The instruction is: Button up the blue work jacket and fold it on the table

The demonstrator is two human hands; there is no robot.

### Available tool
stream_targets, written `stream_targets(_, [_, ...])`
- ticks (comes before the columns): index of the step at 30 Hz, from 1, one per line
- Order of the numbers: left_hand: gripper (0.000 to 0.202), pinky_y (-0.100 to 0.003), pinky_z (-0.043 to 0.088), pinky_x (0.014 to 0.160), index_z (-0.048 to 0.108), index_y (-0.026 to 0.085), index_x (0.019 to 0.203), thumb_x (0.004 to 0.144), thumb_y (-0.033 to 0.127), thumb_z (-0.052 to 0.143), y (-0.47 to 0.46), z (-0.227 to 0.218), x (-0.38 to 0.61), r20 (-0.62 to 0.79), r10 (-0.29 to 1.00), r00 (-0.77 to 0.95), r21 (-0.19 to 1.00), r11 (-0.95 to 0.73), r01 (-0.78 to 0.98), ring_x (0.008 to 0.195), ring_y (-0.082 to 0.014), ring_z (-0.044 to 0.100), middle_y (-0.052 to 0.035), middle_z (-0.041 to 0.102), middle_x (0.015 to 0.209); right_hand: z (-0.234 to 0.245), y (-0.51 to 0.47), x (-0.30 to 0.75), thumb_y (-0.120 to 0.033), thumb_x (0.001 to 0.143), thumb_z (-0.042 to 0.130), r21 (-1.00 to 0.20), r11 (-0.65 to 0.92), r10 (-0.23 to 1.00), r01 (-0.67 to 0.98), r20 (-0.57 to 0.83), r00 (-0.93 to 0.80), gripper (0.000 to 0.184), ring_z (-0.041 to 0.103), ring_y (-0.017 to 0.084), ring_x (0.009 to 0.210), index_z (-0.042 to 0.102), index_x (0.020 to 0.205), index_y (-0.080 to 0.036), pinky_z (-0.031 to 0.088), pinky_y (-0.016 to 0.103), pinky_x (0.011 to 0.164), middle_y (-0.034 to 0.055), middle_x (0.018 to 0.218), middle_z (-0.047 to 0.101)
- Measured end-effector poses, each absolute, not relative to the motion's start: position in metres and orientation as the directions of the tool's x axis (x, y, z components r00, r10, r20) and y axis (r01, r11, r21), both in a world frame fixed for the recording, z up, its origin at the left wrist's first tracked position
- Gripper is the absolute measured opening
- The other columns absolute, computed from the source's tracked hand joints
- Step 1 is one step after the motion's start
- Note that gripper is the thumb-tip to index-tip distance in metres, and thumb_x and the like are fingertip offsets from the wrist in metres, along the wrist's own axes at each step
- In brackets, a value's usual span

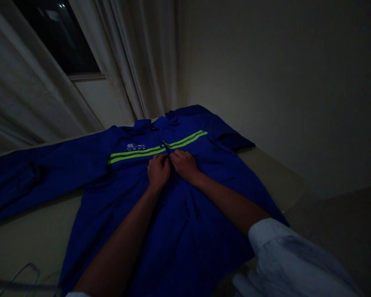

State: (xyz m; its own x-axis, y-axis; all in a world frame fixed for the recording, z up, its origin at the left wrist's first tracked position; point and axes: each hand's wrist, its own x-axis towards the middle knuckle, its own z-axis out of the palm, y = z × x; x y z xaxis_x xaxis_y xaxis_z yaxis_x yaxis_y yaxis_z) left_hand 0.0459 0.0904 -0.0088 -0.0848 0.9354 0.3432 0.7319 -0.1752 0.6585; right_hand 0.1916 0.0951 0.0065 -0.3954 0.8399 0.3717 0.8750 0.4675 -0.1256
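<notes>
A blue work jacket (pixel 136 198) with bright green reflective stripes and a white chest logo lies spread out, front side up, its collar pointing away from me. My left hand (pixel 159 170) is closed on the jacket's front edge just below the stripe. Close beside it, my right hand (pixel 184 165) pinches the opposite front edge, fingers bent over the fabric. Both hands meet at the centre opening. Whether a button or zip lies between the fingertips is hidden. The jacket's sleeve on the left stretches out toward the left edge of the view.
A pale bed or padded table (pixel 272 173) lies under the jacket. Curtains (pixel 136 53) hang behind it beside a dark window (pixel 62 33). A plain wall (pixel 266 82) rises at the right. Thin metal wire or rails (pixel 21 282) show at the bottom left. The room is dim.
</notes>
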Motion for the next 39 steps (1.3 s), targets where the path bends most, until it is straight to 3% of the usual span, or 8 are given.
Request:
stream_targets(8, [0.034,-0.047,0.048,0.099,0.072,0.023,0.124,0.097,0.022,0.052,0.086,-0.008,0.045,0.368,0.929,-0.030,0.649,-0.233,0.724,0.113,-0.0325,0.062,-0.0085,0.075,0.126,0.003,0.099,0.195,-0.019,0.107,0.049,-0.214,0.448,0.849,0.868,0.407,-0.338,0.024,0.059,0.024,0.099,0.071,0.115,-0.023,0.043,0.034,0.086,0.0091,0.109,0.066])
stream_targets(14, [0.038,-0.052,0.043,0.100,0.071,0.026,0.131,0.099,0.022,0.050,0.080,0.000,0.050,0.344,0.938,-0.035,0.620,-0.199,0.759,0.119,-0.0345,0.057,-0.0101,0.075,0.123,-0.003,0.108,0.197,-0.025,0.107,0.056,-0.425,0.415,0.861,0.804,0.469,-0.196,0.018,0.062,0.019,0.097,0.073,0.107,-0.023,0.048,0.029,0.087,0.0053,0.107,0.062])
stream_targets(18, [0.039,-0.053,0.040,0.103,0.070,0.028,0.132,0.099,0.021,0.050,0.077,0.004,0.052,0.308,0.951,-0.039,0.625,-0.171,0.762,0.123,-0.0337,0.055,-0.0104,0.074,0.125,-0.005,0.109,0.198,-0.027,0.104,0.062,-0.486,0.391,0.870,0.781,0.473,-0.141,0.014,0.064,0.020,0.098,0.074,0.102,-0.020,0.049,0.030,0.090,0.0065,0.108,0.064])
stream_targets(31, [0.031,-0.050,0.044,0.101,0.076,0.026,0.122,0.099,0.027,0.055,0.082,0.000,0.047,0.328,0.945,-0.001,0.640,-0.221,0.736,0.113,-0.0330,0.064,-0.0093,0.079,0.116,-0.003,0.107,0.199,-0.025,0.104,0.063,-0.450,0.388,0.890,0.804,0.409,-0.201,0.016,0.065,0.019,0.096,0.077,0.103,-0.018,0.049,0.029,0.088,0.0063,0.105,0.066])
stream_targets(39, [0.029,-0.044,0.050,0.099,0.078,0.025,0.116,0.099,0.027,0.054,0.084,-0.004,0.046,0.368,0.930,-0.022,0.657,-0.244,0.714,0.108,-0.0302,0.069,-0.0079,0.080,0.112,-0.001,0.108,0.199,-0.024,0.104,0.063,-0.421,0.407,0.883,0.811,0.408,-0.232,0.015,0.065,0.019,0.097,0.077,0.101,-0.019,0.048,0.029,0.089,0.0058,0.105,0.066])
